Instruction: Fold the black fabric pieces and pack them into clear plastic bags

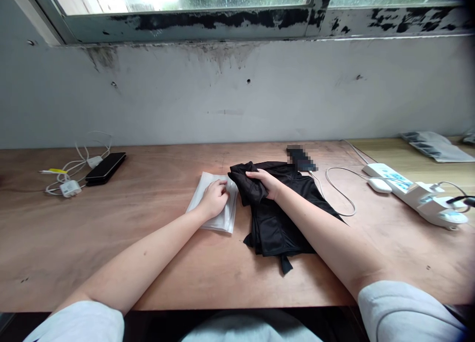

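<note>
A clear plastic bag (222, 220) lies flat near the middle of the wooden table. My left hand (215, 199) rests on it with its fingers curled; whether they pinch the plastic is too small to tell. Just to the right, my right hand (265, 182) is closed on a folded bundle of black cloth (249, 186), its thumb on top, raised beside the bag's upper right edge. Under my right forearm more black cloth (282, 233) is spread on the table, with a short strap sticking out at its lower edge.
A black case (106, 169) and white chargers with cables (70, 187) lie at the left. Behind the cloth is a dark, pixelated device (301, 159) with a cable. A white power strip (419, 196) and a plastic packet (438, 146) are at the right. A wall stands behind the table.
</note>
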`<action>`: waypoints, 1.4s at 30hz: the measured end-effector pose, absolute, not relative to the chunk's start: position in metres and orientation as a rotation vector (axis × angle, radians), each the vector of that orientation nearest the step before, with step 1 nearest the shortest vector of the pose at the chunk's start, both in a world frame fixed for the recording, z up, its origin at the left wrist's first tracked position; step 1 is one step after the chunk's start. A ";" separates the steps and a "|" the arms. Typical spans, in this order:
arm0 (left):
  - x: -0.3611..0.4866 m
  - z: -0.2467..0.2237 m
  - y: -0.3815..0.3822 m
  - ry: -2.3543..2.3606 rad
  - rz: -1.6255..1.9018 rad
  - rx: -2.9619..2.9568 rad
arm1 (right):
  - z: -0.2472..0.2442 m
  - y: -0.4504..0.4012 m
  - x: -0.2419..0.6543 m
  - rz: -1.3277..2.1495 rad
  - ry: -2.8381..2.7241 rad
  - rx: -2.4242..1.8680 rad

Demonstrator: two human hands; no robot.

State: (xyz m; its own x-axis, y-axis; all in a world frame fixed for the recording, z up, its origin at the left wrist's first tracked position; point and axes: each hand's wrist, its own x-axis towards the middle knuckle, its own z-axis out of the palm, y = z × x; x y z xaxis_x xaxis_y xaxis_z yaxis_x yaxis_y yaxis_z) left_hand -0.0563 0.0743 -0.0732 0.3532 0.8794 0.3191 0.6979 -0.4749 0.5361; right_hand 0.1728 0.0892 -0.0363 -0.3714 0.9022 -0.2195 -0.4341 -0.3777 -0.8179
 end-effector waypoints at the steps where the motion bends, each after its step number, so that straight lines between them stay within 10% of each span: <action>1: -0.056 -0.073 0.073 1.406 0.830 2.334 | -0.036 0.089 0.173 1.882 -0.845 -0.857; 42: -0.055 -0.063 0.061 1.355 0.850 2.349 | -0.037 0.095 0.175 1.955 -0.681 -0.884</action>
